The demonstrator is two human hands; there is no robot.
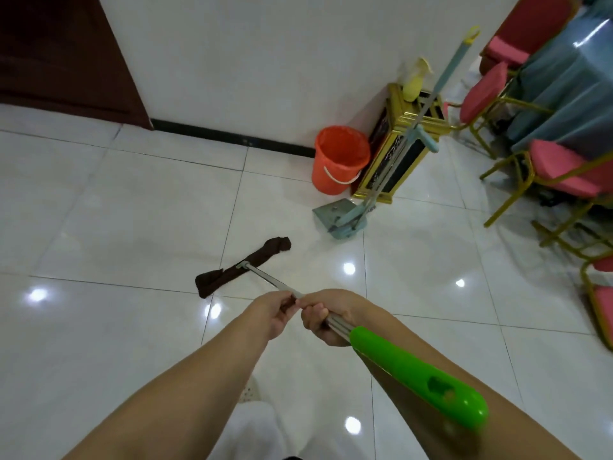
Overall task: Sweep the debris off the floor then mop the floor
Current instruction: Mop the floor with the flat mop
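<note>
A flat mop with a dark brown cloth head (243,265) lies on the glossy white tile floor (116,210) ahead of me. Its metal pole (268,279) runs back to a bright green handle end (418,376) by my right forearm. My left hand (275,310) grips the pole just ahead of my right hand (326,322), which also grips it below the green part. A pale blue dustpan (335,215) with a long-handled broom (421,127) stands at the right, leaning on a cabinet.
An orange bucket (340,161) stands against the white wall (265,61). Beside it is a gold-trimmed black stand (398,154) with a yellow spray bottle (414,81) on top. Pink-cushioned gold chairs (564,167) and a blue-draped table (570,91) fill the right. A dark door (56,51) is far left.
</note>
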